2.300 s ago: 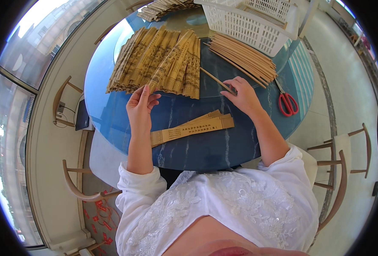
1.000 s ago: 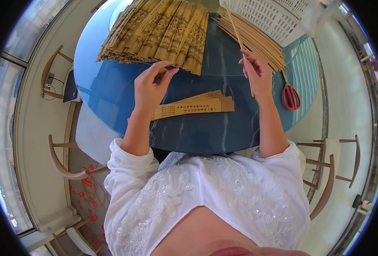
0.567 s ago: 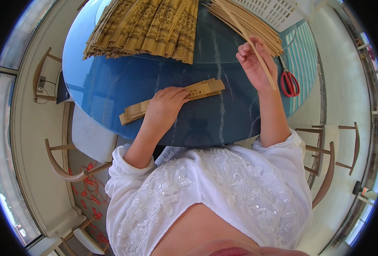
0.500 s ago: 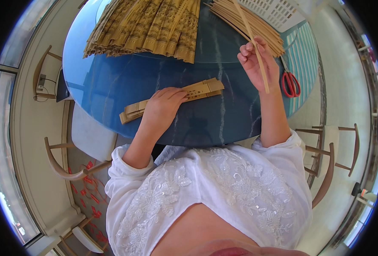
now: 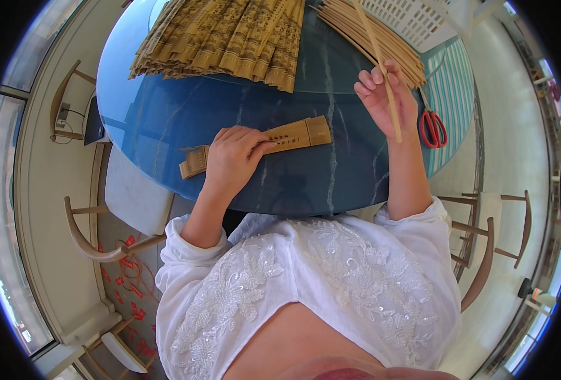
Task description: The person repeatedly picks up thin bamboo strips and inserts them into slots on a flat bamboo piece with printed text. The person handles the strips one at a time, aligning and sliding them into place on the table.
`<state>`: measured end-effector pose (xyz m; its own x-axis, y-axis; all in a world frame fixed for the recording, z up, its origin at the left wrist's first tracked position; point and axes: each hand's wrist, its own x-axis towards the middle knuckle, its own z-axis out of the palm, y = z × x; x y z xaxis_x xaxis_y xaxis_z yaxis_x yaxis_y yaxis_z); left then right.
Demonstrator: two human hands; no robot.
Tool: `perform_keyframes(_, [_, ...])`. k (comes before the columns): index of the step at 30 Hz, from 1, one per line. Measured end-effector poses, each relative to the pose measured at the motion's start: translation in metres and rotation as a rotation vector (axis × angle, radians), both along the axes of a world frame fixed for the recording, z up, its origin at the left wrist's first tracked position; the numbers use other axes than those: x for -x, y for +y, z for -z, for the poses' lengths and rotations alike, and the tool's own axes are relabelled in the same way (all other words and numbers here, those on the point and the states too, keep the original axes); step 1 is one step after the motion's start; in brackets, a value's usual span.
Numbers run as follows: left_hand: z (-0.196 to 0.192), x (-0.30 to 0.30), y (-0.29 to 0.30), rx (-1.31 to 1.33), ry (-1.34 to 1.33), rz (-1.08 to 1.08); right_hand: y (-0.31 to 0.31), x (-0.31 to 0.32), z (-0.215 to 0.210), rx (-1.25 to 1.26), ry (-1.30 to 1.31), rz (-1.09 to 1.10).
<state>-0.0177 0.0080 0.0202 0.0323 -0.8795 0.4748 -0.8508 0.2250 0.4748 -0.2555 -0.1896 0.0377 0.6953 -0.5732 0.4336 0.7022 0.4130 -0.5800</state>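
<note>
My left hand point(image 5: 231, 155) lies closed over a folded strip of pleated gold-brown paper point(image 5: 312, 132) with dark printing, on the table before me. The strip slants, its right end higher, and both ends stick out past the hand. My right hand point(image 5: 407, 107), raised at the right, pinches a thin flat wooden stick point(image 5: 393, 114) between thumb and fingers. The stick stands steeply, its lower end by the wrist. Behind that hand lies a bundle of similar wooden sticks point(image 5: 399, 56). Several pleated gold papers point(image 5: 223, 47) with dark patterns are heaped at the far left.
The round blue table point(image 5: 286, 187) has pale veins and a curved near edge against me. Red-handled scissors point(image 5: 426, 114) lie on a striped mat point(image 5: 459, 88) at the right. A white plastic basket point(image 5: 442, 41) stands behind the sticks. Wooden chairs point(image 5: 90, 253) flank the table.
My left hand has shifted a little left along the paper strip, its thumb now lying along it. The strip's right end looks broader and more evenly stacked. The right hand keeps its stick, barely moved.
</note>
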Motion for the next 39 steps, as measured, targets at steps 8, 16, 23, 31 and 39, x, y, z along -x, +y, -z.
perform_keyframes(8, [-0.02,-0.008,0.017,-0.026,0.055,-0.106,0.001,0.002,-0.001,-0.023,-0.023,-0.067])
perform_keyframes(16, [-0.014,-0.04,0.038,-0.235,-0.087,-0.215,0.015,-0.003,-0.001,0.319,0.319,0.16])
perform_keyframes(23, [-0.007,-0.022,0.027,0.018,-0.16,-0.009,0.017,-0.011,-0.006,1.084,0.759,0.775])
perform_keyframes(31, [0.004,-0.01,0.011,-0.071,-0.112,0.16,0.02,-0.008,-0.015,1.175,0.933,0.765])
perform_keyframes(39, [0.006,-0.011,0.006,-0.105,-0.043,0.193,0.02,-0.005,-0.014,1.227,1.074,0.704])
